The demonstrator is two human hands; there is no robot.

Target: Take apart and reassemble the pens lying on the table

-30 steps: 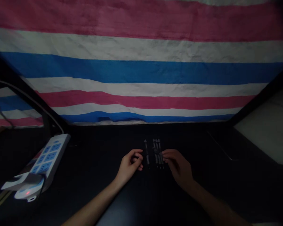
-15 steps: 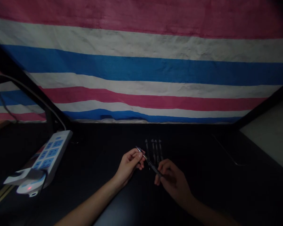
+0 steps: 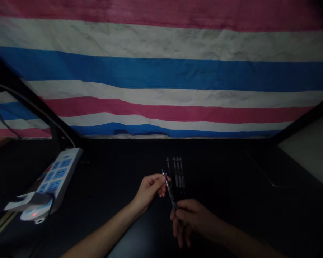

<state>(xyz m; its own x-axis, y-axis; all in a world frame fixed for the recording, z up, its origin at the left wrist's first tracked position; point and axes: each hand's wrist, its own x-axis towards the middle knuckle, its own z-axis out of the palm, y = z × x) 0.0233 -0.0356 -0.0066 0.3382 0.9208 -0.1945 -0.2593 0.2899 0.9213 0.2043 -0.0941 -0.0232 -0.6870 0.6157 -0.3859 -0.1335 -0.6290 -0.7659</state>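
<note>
Between my two hands is a slim, dark pen [image 3: 170,192] with a shiny metallic upper end, held at a steep slant. My left hand [image 3: 150,189] pinches its upper part between thumb and fingers. Lower down, my right hand [image 3: 191,216] grips the other end with thumb and forefinger, the remaining fingers curled below. Just beyond the hands, several similar slender pens [image 3: 177,172] lie side by side on the black tabletop [image 3: 129,157], their details dim in the low light.
A white power strip [image 3: 73,163] with blue sockets, a lit red light and a plugged-in adapter [image 3: 40,198] lies at the left. A striped red, white and blue sheet [image 3: 161,75] hangs behind the table. A dark flat panel [image 3: 271,168] lies at the right.
My right hand has moved down and turned, bringing the pen from a diagonal to a steeper slant. My left hand has shifted slightly right. The rightmost loose pen now lies closer to the others.
</note>
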